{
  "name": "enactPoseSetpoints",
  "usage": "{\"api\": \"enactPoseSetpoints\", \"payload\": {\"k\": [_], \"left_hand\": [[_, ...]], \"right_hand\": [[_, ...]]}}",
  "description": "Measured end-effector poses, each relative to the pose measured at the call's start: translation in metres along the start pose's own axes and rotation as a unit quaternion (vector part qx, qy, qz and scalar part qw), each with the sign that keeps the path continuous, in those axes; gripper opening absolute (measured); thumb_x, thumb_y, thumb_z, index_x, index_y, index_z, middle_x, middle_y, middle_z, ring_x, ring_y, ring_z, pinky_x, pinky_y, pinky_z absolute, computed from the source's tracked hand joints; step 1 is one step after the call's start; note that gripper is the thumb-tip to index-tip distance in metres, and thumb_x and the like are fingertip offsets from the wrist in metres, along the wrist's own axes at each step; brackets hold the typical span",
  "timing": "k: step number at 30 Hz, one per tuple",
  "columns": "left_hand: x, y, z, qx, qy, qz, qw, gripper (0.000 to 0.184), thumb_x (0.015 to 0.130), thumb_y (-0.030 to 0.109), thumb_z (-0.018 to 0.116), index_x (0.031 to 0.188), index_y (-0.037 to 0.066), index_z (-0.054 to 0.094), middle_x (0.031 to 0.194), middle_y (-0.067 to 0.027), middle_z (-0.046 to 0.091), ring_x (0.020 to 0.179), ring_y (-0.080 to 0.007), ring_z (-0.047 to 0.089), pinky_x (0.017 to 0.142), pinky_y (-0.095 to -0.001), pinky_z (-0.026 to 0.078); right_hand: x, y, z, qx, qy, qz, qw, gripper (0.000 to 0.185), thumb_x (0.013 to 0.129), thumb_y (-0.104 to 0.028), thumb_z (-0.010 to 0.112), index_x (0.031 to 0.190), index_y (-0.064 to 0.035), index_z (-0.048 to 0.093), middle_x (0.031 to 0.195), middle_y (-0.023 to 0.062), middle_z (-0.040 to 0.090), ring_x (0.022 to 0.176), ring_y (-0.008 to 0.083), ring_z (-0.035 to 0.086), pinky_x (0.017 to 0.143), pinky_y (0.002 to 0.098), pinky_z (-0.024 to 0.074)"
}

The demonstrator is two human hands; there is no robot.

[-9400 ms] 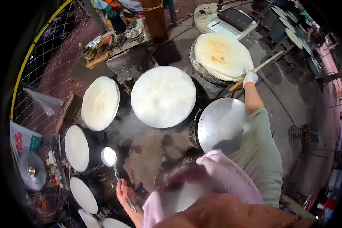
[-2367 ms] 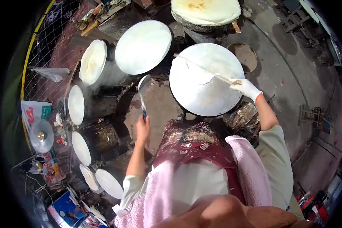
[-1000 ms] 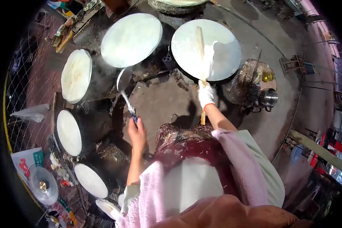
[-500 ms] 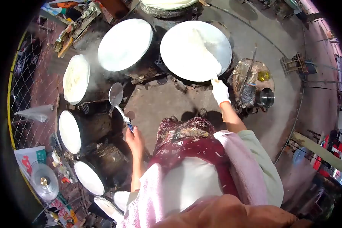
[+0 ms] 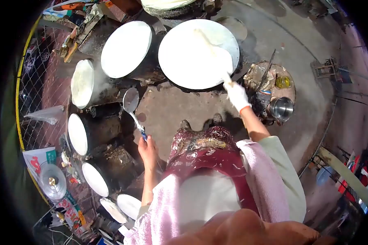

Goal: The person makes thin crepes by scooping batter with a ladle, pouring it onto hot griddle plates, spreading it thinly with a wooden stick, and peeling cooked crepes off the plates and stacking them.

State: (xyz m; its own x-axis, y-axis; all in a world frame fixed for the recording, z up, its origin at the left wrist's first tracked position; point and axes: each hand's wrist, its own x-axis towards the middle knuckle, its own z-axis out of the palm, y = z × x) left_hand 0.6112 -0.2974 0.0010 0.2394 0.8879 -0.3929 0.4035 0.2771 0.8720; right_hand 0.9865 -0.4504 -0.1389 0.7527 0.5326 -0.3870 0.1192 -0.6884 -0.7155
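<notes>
My gloved right hand (image 5: pixel 237 96) is closed round the near end of a long spreader (image 5: pixel 205 40) that lies across a large round griddle (image 5: pixel 180 61). White batter coats most of this griddle and is heaped around the spreader near its right edge. Bare and lower at the left, my left hand (image 5: pixel 148 152) grips the blue-and-white handle of a ladle (image 5: pixel 131 100). The ladle's bowl hangs above the ground, apart from the griddles. A second white-covered griddle (image 5: pixel 126 49) stands left of the first.
More round griddles (image 5: pixel 78 134) curve down the left side, beside a wire fence (image 5: pixel 32 94). At the right, a round stand (image 5: pixel 253 73) bears a metal pot (image 5: pixel 281 109) and a container of yellow liquid (image 5: pixel 283 82). A stack of pale flatbreads (image 5: pixel 167 3) is at the top.
The spreader has swept over the right griddle, and white batter now covers more of its surface. My left hand still holds the ladle, now farther from the griddles. The view has shifted.
</notes>
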Motion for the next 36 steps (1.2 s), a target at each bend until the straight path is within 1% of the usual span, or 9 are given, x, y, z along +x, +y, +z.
{"api": "enactPoseSetpoints", "payload": {"k": [3,6,11,13,20,25,31,33,36], "left_hand": [[-0.004,-0.02,0.005,0.037,0.026,0.03,0.999,0.013,0.098,0.015,0.05,0.096,0.003,0.051,0.062,0.0032,0.043,0.041,-0.0051,0.036,0.035,-0.021,0.026],[-0.02,-0.004,0.019,-0.003,0.043,-0.003,0.999,0.014,0.098,0.016,0.05,0.092,0.004,0.052,0.061,0.0031,0.044,0.04,-0.0052,0.036,0.036,-0.021,0.026],[-0.021,0.009,0.04,0.0,0.029,-0.013,1.0,0.013,0.098,0.015,0.05,0.092,0.004,0.051,0.061,0.0032,0.044,0.04,-0.0052,0.036,0.036,-0.0209,0.026],[-0.017,0.014,0.045,0.001,0.021,-0.017,1.0,0.012,0.098,0.014,0.05,0.091,0.005,0.051,0.061,0.0039,0.044,0.042,-0.0047,0.037,0.037,-0.0204,0.027],[-0.027,0.025,0.058,-0.011,0.033,-0.041,0.999,0.013,0.099,0.015,0.05,0.09,0.005,0.05,0.061,0.0037,0.043,0.041,-0.0046,0.035,0.036,-0.0201,0.025],[-0.029,0.026,0.056,-0.006,0.022,-0.027,0.999,0.014,0.099,0.016,0.049,0.09,0.005,0.049,0.059,0.0033,0.042,0.041,-0.0051,0.035,0.035,-0.0206,0.026],[-0.017,0.02,0.062,0.022,0.017,-0.038,0.999,0.014,0.099,0.017,0.05,0.093,0.004,0.051,0.061,0.0023,0.044,0.041,-0.006,0.036,0.036,-0.0215,0.027],[-0.01,0.033,0.076,0.022,0.001,-0.047,0.999,0.012,0.098,0.016,0.05,0.092,0.006,0.05,0.061,0.0032,0.042,0.041,-0.0053,0.035,0.036,-0.0212,0.026],[0.005,0.039,0.093,-0.001,-0.022,-0.063,0.998,0.014,0.098,0.017,0.05,0.088,0.007,0.047,0.061,0.004,0.04,0.041,-0.0044,0.033,0.036,-0.0212,0.025]], "right_hand": [[-0.048,-0.004,-0.014,-0.184,-0.09,-0.078,0.976,0.046,0.09,-0.051,0.052,0.088,-0.0051,0.06,0.076,0.0214,0.065,0.075,0.0389,0.065,0.066,0.0499,0.0501],[-0.005,0.043,-0.031,-0.191,0.037,-0.049,0.98,0.046,0.091,-0.051,0.05,0.09,-0.0061,0.059,0.066,0.0197,0.063,0.062,0.0403,0.064,0.055,0.0506,0.0499],[0.055,0.022,-0.06,-0.076,0.078,-0.076,0.991,0.049,0.092,-0.05,0.049,0.099,-0.0043,0.062,0.085,0.0231,0.066,0.084,0.0404,0.065,0.072,0.0484,0.0511],[0.028,0.026,-0.051,0.035,-0.071,0.012,0.997,0.052,0.089,-0.054,0.051,0.104,-0.0053,0.062,0.087,0.023,0.066,0.087,0.04,0.064,0.073,0.0473,0.0508],[0.059,0.042,-0.091,-0.214,-0.017,-0.075,0.974,0.065,0.092,-0.052,0.048,0.141,-0.01,0.04,0.081,0.0246,0.065,0.072,0.0387,0.065,0.062,0.0505,0.0483],[0.189,-0.026,-0.103,-0.314,0.056,-0.121,0.94,0.059,0.093,-0.049,0.039,0.141,-0.0139,0.039,0.091,0.0224,0.067,0.082,0.0403,0.064,0.073,0.0503,0.0497],[0.117,-0.049,-0.058,-0.053,0.04,-0.288,0.955,0.056,0.086,-0.029,0.062,0.137,-0.0094,0.047,0.116,0.0221,0.061,0.1,0.0313,0.063,0.085,0.0401,0.0502],[0.046,-0.037,-0.07,0.104,0.007,-0.254,0.962,0.054,0.085,-0.021,0.067,0.135,-0.0075,0.05,0.123,0.0194,0.06,0.109,0.0268,0.06,0.092,0.0355,0.0472],[-0.013,0.03,-0.048,0.334,0.06,-0.024,0.94,0.046,0.09,-0.024,0.065,0.131,-0.0047,0.053,0.099,0.0074,0.065,0.083,0.0131,0.062,0.071,0.025,0.0494]]}}
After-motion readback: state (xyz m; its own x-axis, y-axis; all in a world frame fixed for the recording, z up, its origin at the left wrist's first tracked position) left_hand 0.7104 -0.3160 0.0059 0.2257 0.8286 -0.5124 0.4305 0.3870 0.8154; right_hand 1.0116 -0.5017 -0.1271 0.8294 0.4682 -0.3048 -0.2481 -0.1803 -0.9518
